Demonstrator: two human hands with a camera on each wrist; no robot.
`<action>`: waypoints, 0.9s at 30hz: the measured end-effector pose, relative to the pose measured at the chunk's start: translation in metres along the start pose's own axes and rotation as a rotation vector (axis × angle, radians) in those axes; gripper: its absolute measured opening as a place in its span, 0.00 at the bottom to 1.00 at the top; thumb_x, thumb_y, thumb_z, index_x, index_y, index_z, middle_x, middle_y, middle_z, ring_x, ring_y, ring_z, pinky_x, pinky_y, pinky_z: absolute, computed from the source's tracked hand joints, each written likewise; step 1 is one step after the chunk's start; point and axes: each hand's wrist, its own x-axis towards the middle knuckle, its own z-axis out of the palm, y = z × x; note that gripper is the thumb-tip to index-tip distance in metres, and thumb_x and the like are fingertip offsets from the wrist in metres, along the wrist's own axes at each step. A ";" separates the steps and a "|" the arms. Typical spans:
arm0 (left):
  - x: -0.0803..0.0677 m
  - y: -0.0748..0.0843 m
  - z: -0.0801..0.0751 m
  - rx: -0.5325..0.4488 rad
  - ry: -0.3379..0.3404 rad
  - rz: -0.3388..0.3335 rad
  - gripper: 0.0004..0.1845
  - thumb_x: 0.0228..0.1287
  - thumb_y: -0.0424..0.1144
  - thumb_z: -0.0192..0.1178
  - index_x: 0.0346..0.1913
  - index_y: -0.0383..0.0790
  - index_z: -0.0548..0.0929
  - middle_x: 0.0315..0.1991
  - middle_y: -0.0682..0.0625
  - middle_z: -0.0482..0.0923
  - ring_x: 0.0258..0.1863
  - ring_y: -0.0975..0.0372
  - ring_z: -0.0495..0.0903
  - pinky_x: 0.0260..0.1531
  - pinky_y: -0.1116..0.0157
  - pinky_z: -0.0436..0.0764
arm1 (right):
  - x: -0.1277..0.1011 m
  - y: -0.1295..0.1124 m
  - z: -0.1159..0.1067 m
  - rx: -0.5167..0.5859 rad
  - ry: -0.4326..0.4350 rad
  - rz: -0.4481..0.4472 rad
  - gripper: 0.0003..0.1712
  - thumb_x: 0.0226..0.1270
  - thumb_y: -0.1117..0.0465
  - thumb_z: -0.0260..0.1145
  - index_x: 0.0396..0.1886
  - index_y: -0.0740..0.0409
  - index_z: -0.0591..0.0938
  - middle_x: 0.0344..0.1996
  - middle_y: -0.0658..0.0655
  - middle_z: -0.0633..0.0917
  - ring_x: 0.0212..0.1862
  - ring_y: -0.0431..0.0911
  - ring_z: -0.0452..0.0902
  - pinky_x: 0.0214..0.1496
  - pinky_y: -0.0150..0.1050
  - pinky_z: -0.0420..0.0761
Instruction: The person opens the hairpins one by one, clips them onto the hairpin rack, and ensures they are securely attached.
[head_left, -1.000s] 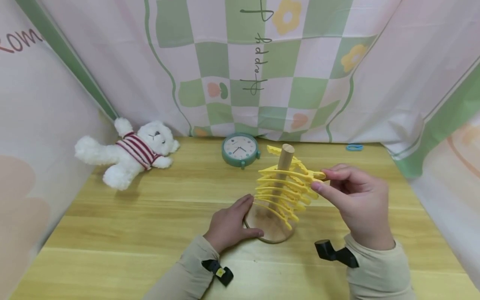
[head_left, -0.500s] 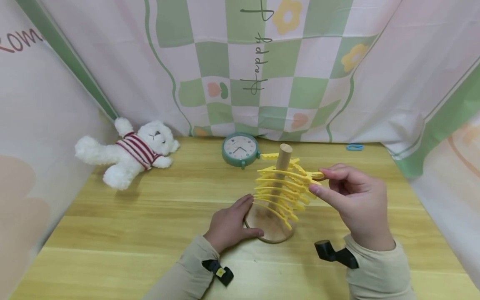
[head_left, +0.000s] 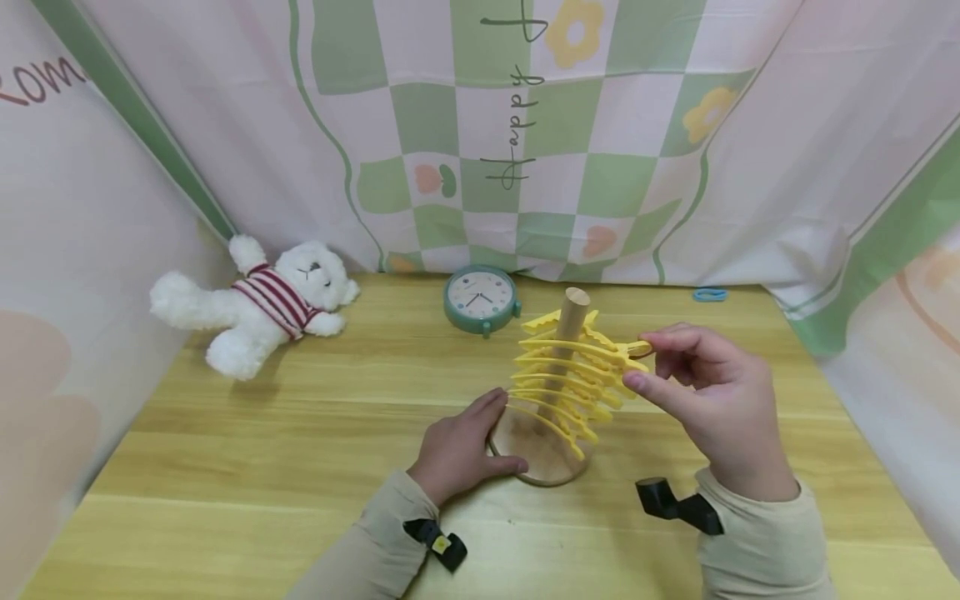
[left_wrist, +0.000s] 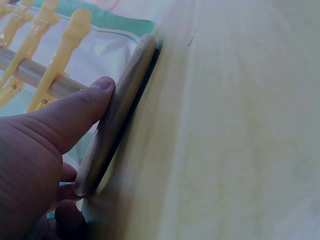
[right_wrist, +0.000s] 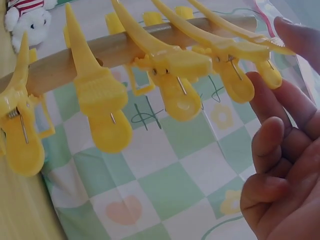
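A wooden stand (head_left: 542, 454) with a round base and an upright dowel (head_left: 564, 333) sits near the middle of the worktop (head_left: 300, 433), a little toward the front edge. A stack of yellow hair clips (head_left: 566, 383) is clamped along the dowel, one above another.

The left hand (head_left: 457, 450) rests on the worktop against the left side of the base. The left wrist view shows the thumb (left_wrist: 75, 117) pressed flat on the base's rim (left_wrist: 117, 112) and the other fingers curled under its edge, so the hand grips the base.

The right hand (head_left: 705, 400) is raised to the right of the dowel. Its thumb and forefinger pinch the tail end of the top clip (head_left: 600, 350), which is on the dowel just below its tip. In the right wrist view the remaining fingers (right_wrist: 272, 155) are loosely curled beside the row of clips (right_wrist: 170, 75).

A white plush bear (head_left: 255, 304) in a striped shirt lies toward the back left corner. A teal alarm clock (head_left: 480, 300) stands at the back edge, behind the stand. A small blue ring (head_left: 708, 294) lies at the back right. A patterned cloth (head_left: 525, 125) hangs behind the worktop.
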 end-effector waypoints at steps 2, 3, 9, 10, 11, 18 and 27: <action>0.000 0.000 0.000 -0.002 0.000 0.000 0.53 0.45 0.76 0.54 0.72 0.52 0.56 0.71 0.58 0.53 0.53 0.55 0.75 0.27 0.66 0.71 | 0.000 0.001 -0.001 -0.006 -0.017 -0.014 0.21 0.39 0.88 0.67 0.38 0.80 0.78 0.31 0.59 0.82 0.30 0.46 0.70 0.33 0.30 0.71; 0.000 0.000 0.000 -0.003 0.002 -0.001 0.53 0.45 0.76 0.54 0.72 0.52 0.56 0.71 0.58 0.53 0.53 0.55 0.75 0.27 0.66 0.71 | 0.000 0.001 -0.001 -0.009 -0.026 -0.019 0.21 0.39 0.88 0.67 0.39 0.80 0.78 0.32 0.60 0.82 0.31 0.46 0.71 0.36 0.30 0.71; 0.000 0.000 0.000 -0.008 0.006 -0.001 0.53 0.44 0.76 0.54 0.72 0.52 0.56 0.71 0.58 0.53 0.53 0.55 0.76 0.27 0.66 0.71 | 0.000 0.003 -0.003 0.005 -0.060 -0.031 0.22 0.40 0.88 0.66 0.41 0.81 0.76 0.35 0.62 0.82 0.34 0.48 0.71 0.43 0.31 0.72; 0.000 0.000 0.000 -0.007 0.006 -0.001 0.53 0.44 0.76 0.53 0.72 0.52 0.55 0.71 0.58 0.53 0.53 0.55 0.76 0.27 0.66 0.71 | 0.000 0.003 -0.003 0.011 -0.062 -0.035 0.23 0.40 0.88 0.66 0.42 0.81 0.76 0.35 0.62 0.82 0.34 0.48 0.72 0.43 0.31 0.72; 0.000 0.000 0.000 -0.006 0.006 -0.001 0.53 0.44 0.76 0.53 0.72 0.52 0.55 0.71 0.58 0.53 0.53 0.55 0.76 0.27 0.66 0.71 | 0.000 0.003 -0.003 0.017 -0.064 -0.040 0.22 0.40 0.88 0.66 0.42 0.82 0.76 0.35 0.62 0.82 0.35 0.48 0.72 0.43 0.31 0.72; 0.000 0.001 0.000 0.004 -0.009 -0.007 0.60 0.35 0.80 0.53 0.72 0.52 0.54 0.72 0.58 0.52 0.50 0.54 0.77 0.25 0.66 0.70 | 0.000 0.005 -0.004 0.059 -0.063 -0.075 0.20 0.45 0.86 0.65 0.42 0.84 0.75 0.35 0.63 0.82 0.35 0.48 0.71 0.43 0.32 0.72; -0.001 0.006 0.001 -0.002 0.019 -0.068 0.62 0.33 0.81 0.54 0.72 0.50 0.55 0.71 0.58 0.52 0.28 0.60 0.77 0.18 0.68 0.65 | 0.000 0.002 -0.007 0.058 -0.005 -0.052 0.13 0.52 0.83 0.61 0.40 0.84 0.75 0.38 0.63 0.82 0.40 0.49 0.73 0.45 0.32 0.71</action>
